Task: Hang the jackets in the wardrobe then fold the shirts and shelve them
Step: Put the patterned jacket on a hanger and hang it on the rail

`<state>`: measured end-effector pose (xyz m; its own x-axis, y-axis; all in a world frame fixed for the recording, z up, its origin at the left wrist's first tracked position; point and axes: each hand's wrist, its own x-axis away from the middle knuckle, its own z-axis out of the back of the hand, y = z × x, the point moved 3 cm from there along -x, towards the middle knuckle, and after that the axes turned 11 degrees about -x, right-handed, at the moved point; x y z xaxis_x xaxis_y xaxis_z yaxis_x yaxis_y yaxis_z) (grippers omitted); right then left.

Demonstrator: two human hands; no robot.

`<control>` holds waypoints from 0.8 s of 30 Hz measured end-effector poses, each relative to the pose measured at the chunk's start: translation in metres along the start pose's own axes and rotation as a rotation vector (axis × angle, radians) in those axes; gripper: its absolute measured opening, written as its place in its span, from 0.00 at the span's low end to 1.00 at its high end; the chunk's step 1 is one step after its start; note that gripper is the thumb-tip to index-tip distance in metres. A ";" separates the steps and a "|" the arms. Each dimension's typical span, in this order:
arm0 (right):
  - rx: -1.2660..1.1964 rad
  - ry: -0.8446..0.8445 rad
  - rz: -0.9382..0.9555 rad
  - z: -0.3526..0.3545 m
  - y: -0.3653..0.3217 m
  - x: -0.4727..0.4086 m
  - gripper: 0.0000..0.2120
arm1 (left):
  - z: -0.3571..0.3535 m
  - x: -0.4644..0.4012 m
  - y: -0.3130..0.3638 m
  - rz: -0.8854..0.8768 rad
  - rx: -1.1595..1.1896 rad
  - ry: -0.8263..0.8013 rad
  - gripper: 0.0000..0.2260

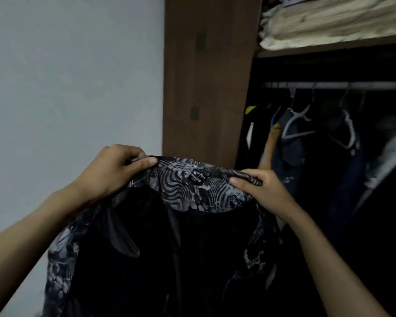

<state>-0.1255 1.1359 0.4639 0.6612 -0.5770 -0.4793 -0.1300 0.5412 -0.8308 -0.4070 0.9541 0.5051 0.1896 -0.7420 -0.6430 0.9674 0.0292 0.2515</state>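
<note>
Head view: both hands pinch a swirl-printed, seemingly mesh-lined jacket [192,197] collar.

Single head-worn view, looking forward and slightly down from close behind both raised hands, facing the open wardrobe [209,76] on the right and a pale wall [73,76] on the left; wide-angle, edges curved.
</note>
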 end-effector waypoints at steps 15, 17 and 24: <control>0.118 0.464 -0.316 0.133 0.035 0.062 0.12 | -0.137 -0.151 0.093 -0.347 0.295 -0.101 0.16; 0.150 0.496 -0.322 0.148 0.043 0.062 0.15 | -0.152 -0.168 0.108 -0.369 0.309 -0.100 0.18; 0.291 0.818 -0.065 0.206 0.021 0.001 0.17 | -0.195 -0.226 0.164 -0.490 0.258 -0.202 0.16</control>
<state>0.0248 1.2725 0.5043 -0.0919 -0.8100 -0.5791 0.1569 0.5625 -0.8117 -0.2580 1.2570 0.5503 -0.3299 -0.7415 -0.5842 0.8573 -0.4945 0.1435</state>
